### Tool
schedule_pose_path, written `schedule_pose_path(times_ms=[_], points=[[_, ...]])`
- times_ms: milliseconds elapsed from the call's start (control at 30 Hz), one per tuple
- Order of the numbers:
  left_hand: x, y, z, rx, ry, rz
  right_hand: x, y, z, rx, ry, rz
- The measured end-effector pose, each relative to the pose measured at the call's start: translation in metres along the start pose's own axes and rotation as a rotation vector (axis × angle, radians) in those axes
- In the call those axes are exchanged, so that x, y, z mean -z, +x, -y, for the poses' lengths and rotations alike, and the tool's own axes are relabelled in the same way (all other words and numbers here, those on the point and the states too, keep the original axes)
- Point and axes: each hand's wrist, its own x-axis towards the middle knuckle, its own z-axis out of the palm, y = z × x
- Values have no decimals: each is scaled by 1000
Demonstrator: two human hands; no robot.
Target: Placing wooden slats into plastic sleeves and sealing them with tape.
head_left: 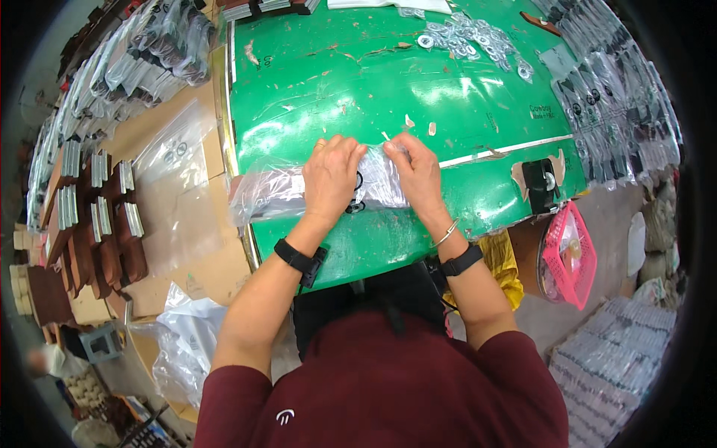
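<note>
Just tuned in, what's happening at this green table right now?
A person presses both hands on a clear plastic bag lying on the green table. The left hand flattens its middle; the right hand pinches its right end. Dark rings show through the bag between the hands. A pile of metal washers lies at the far side, filled bags to the right.

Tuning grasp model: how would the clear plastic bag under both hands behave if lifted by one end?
The clear plastic bag looks thin and crinkled, so probably floppy and sagging. Its glossy film may slip between fingers. Dark ring-shaped parts show through near the left hand and right hand, so the contents would likely slide to the low end.
</note>
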Motion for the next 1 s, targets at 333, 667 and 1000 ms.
schedule_pose_path(times_ms=[333, 667, 1000], points=[[-6, 8, 7, 66, 59, -26, -14, 13, -6, -36, -84, -41], [-57, 16, 34, 125, -34, 90, -10, 22, -50, 260, 197, 13], [1, 16, 5, 36, -239, 267, 11, 6, -34, 568, 89, -93]])
